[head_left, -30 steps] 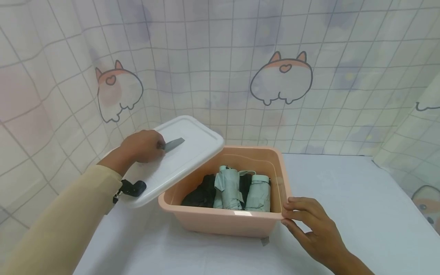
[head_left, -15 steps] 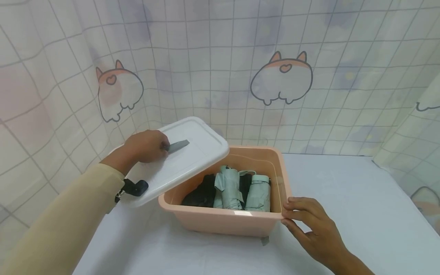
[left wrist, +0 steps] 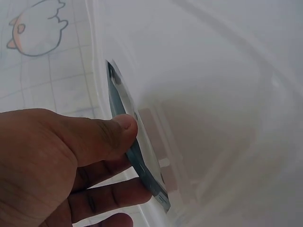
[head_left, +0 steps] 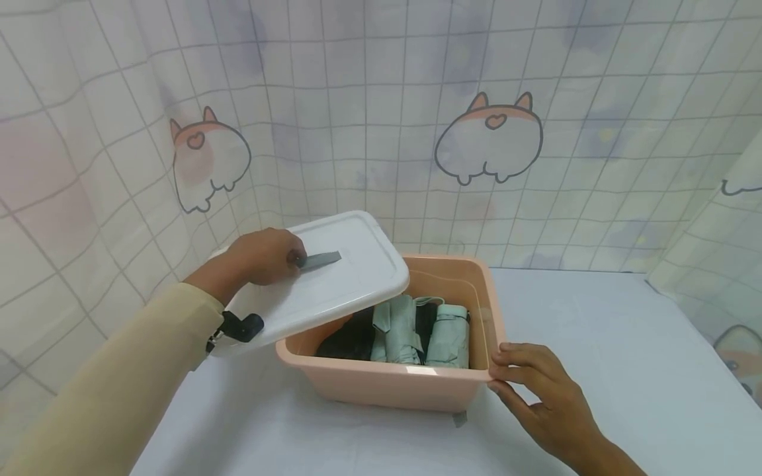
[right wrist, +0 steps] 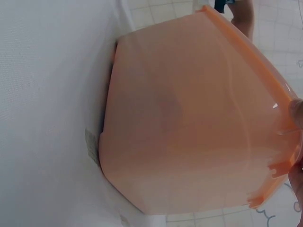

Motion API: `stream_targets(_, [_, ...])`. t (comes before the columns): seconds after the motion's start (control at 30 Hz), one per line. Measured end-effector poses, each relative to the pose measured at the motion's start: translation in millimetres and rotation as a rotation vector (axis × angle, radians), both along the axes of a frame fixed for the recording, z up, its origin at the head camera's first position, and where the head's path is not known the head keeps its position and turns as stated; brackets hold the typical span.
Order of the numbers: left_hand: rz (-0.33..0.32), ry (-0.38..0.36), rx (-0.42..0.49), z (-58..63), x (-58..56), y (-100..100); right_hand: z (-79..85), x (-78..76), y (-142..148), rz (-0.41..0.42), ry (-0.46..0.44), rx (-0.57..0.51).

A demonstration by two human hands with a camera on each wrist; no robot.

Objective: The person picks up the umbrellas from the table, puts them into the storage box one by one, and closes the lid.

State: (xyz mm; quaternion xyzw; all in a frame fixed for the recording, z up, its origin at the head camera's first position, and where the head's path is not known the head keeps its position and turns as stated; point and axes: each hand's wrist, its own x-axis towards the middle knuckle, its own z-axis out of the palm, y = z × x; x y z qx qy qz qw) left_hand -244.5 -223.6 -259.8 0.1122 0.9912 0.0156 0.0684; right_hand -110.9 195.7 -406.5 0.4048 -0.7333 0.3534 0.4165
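My left hand (head_left: 268, 254) pinches the grey handle (left wrist: 137, 158) of a white plastic lid (head_left: 357, 258), thumb on one side and fingers on the other. Tilted, the lid hangs over the left part of an orange-pink plastic storage box (head_left: 393, 387). At the box's near right corner, my right hand (head_left: 548, 396) grips the rim, fingers above and thumb below. Inside are pale green folded umbrellas (head_left: 449, 337) and dark bundles (head_left: 351, 336), partly hidden by the lid. Only fingertips of the right hand (right wrist: 297, 111) show on the rim in the right wrist view.
The box stands on a white-covered table (head_left: 571, 317). Behind and beside it hangs a gridded curtain (head_left: 381, 132) with cartoon animals. A small grey tape piece (head_left: 460, 419) sticks to the table near the box's front right.
My left hand has carried the lid rightward and slightly down, so it covers more of the box's left part. The right hand and the box have stayed in place.
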Motion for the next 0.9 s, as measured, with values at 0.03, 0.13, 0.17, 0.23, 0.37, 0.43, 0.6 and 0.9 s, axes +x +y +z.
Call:
stream_targets(0.03, [-0.008,0.002,0.000,-0.2,0.2,0,-0.2,0.3,0,-0.002,-0.003,0.002])
stream_targets(0.13, [-0.032,0.006,0.000,0.1,1.4,3,-0.5,0.6,0,-0.005,-0.009,0.004])
stream_targets(0.17, [-0.039,0.008,-0.003,0.0,1.5,3,-0.6,0.5,0,-0.004,-0.008,0.003])
stream_targets(0.23, [-0.047,0.005,-0.006,-0.5,1.5,5,-0.5,0.8,0,-0.006,-0.009,0.003])
stream_targets(0.37, [-0.065,0.001,-0.016,-0.1,2.7,10,-0.5,0.9,1,-0.009,-0.008,0.004])
stream_targets(0.43, [-0.072,-0.001,-0.017,0.5,3.9,12,-0.1,0.4,0,-0.004,-0.002,-0.001])
stream_targets(0.6, [-0.082,-0.002,-0.017,0.7,6.5,16,0.9,-0.6,-1,0.013,0.015,-0.015])
stream_targets(0.9, [-0.112,0.015,-0.033,1.6,9.9,25,-0.8,0.6,0,-0.004,-0.008,-0.001])
